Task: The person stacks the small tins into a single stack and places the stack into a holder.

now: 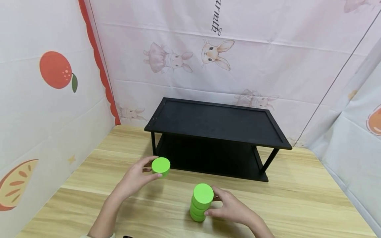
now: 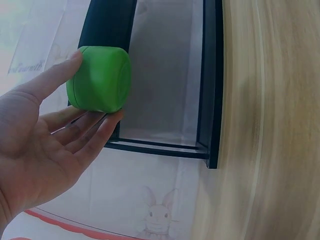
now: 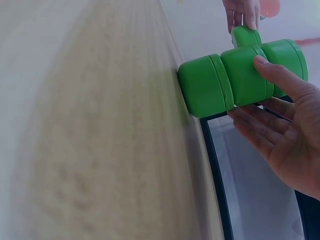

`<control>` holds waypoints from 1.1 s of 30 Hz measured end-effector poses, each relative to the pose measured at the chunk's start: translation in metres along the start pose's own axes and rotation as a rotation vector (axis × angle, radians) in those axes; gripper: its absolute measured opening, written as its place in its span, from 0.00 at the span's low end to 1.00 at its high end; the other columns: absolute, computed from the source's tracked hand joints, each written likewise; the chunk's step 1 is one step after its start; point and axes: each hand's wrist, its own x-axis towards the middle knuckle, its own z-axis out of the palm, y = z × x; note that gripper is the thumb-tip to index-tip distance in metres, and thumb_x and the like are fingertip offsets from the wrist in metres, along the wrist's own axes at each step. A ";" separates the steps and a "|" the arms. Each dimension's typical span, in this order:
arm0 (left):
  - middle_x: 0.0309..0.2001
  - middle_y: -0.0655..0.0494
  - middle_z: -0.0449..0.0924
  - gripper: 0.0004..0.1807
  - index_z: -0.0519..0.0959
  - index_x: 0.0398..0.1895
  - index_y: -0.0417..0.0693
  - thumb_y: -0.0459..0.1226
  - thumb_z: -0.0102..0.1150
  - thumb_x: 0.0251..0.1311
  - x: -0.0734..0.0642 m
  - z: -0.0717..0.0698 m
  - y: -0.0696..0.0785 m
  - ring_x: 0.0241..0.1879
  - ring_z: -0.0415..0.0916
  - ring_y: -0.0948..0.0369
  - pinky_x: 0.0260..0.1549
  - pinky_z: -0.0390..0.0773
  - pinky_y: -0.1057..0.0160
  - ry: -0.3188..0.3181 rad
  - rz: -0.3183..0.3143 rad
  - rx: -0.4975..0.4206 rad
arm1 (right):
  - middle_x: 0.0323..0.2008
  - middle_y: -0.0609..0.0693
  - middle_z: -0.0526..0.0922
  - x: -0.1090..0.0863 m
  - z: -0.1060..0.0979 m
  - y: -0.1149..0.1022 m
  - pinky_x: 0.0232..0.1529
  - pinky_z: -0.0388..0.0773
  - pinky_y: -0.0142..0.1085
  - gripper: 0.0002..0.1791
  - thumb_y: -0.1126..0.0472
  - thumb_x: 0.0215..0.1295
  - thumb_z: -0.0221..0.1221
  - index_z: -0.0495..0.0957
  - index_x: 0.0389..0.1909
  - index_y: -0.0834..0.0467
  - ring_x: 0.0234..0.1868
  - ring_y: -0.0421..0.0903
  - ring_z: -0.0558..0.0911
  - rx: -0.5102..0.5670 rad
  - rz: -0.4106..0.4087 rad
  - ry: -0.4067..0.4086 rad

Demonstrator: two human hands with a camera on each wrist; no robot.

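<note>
My left hand (image 1: pixel 135 176) pinches a small lidded green jar (image 1: pixel 161 166) between thumb and fingers, lifted above the table at the near left corner of the black rack. In the left wrist view that jar (image 2: pixel 102 79) shows its rounded side, with the thumb on one edge and the fingers under the other. Three matching jars make an upright stack (image 1: pixel 197 210) on the table, nearer to me. My right hand (image 1: pixel 230 206) grips this stack from the right. The right wrist view has its thumb over the middle jar (image 3: pixel 245 75) and the fingers on the opposite side.
A low two-level black rack (image 1: pixel 214 120) stands at the back of the wooden table (image 1: pixel 297 205). Its lower shelf (image 1: pixel 205 155) lies in shade close to the tabletop. Behind it hangs a pink rabbit-print cloth (image 1: pixel 268 19), and a fruit-print cloth (image 1: pixel 26 109) hangs on the left.
</note>
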 end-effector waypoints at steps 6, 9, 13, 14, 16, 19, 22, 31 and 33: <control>0.51 0.48 0.73 0.32 0.70 0.58 0.41 0.37 0.69 0.48 0.001 0.002 0.004 0.48 0.72 0.52 0.48 0.73 0.57 -0.007 0.016 0.006 | 0.47 0.41 0.76 0.000 0.000 0.000 0.48 0.74 0.40 0.30 0.49 0.51 0.67 0.69 0.55 0.52 0.47 0.42 0.76 0.007 0.003 -0.002; 0.50 0.49 0.73 0.32 0.70 0.58 0.41 0.38 0.70 0.47 0.001 0.002 0.006 0.48 0.73 0.53 0.47 0.74 0.58 -0.006 0.028 0.011 | 0.47 0.41 0.77 0.000 0.000 0.000 0.48 0.74 0.40 0.30 0.49 0.51 0.67 0.69 0.55 0.52 0.47 0.42 0.76 0.006 0.005 -0.003; 0.49 0.50 0.74 0.32 0.70 0.57 0.41 0.38 0.70 0.47 0.000 0.003 0.009 0.47 0.73 0.54 0.47 0.74 0.58 -0.007 0.048 0.018 | 0.47 0.41 0.77 0.000 0.001 0.001 0.48 0.74 0.39 0.30 0.50 0.51 0.67 0.69 0.54 0.52 0.47 0.42 0.76 0.002 0.006 -0.001; 0.49 0.50 0.74 0.32 0.70 0.57 0.41 0.38 0.70 0.47 0.000 0.003 0.010 0.47 0.73 0.54 0.47 0.74 0.58 -0.008 0.053 0.020 | 0.47 0.41 0.77 -0.001 0.001 0.001 0.48 0.74 0.39 0.30 0.50 0.51 0.67 0.69 0.55 0.53 0.47 0.42 0.76 0.002 0.005 -0.001; 0.48 0.51 0.75 0.32 0.71 0.57 0.41 0.39 0.70 0.48 0.000 0.003 0.012 0.47 0.73 0.54 0.47 0.74 0.58 -0.009 0.056 0.026 | 0.47 0.41 0.77 -0.001 0.001 0.001 0.48 0.74 0.39 0.30 0.50 0.51 0.67 0.69 0.55 0.53 0.47 0.42 0.76 0.004 0.003 0.000; 0.47 0.52 0.75 0.32 0.70 0.57 0.41 0.39 0.69 0.48 0.000 0.004 0.013 0.46 0.73 0.55 0.47 0.74 0.56 -0.011 0.058 0.024 | 0.47 0.41 0.76 0.000 0.000 0.000 0.48 0.74 0.40 0.30 0.50 0.52 0.67 0.69 0.55 0.53 0.47 0.42 0.76 0.007 0.000 0.002; 0.48 0.52 0.75 0.32 0.70 0.57 0.41 0.40 0.70 0.48 0.000 0.004 0.015 0.46 0.74 0.55 0.47 0.74 0.56 -0.010 0.055 0.028 | 0.47 0.41 0.76 0.000 0.000 -0.001 0.48 0.74 0.40 0.30 0.50 0.52 0.66 0.69 0.55 0.53 0.48 0.42 0.76 0.009 -0.001 0.002; 0.48 0.53 0.75 0.32 0.71 0.57 0.43 0.41 0.70 0.47 -0.002 0.005 0.020 0.45 0.73 0.56 0.46 0.74 0.56 -0.015 0.056 0.059 | 0.47 0.42 0.77 0.000 0.000 -0.002 0.48 0.74 0.39 0.30 0.50 0.52 0.67 0.69 0.55 0.53 0.47 0.42 0.76 0.002 0.006 -0.002; 0.48 0.53 0.75 0.32 0.71 0.57 0.43 0.41 0.69 0.48 -0.003 0.005 0.021 0.45 0.73 0.57 0.46 0.74 0.56 -0.015 0.067 0.064 | 0.47 0.42 0.77 0.000 0.000 -0.002 0.48 0.74 0.40 0.30 0.50 0.52 0.67 0.69 0.55 0.53 0.47 0.42 0.77 0.002 0.006 -0.004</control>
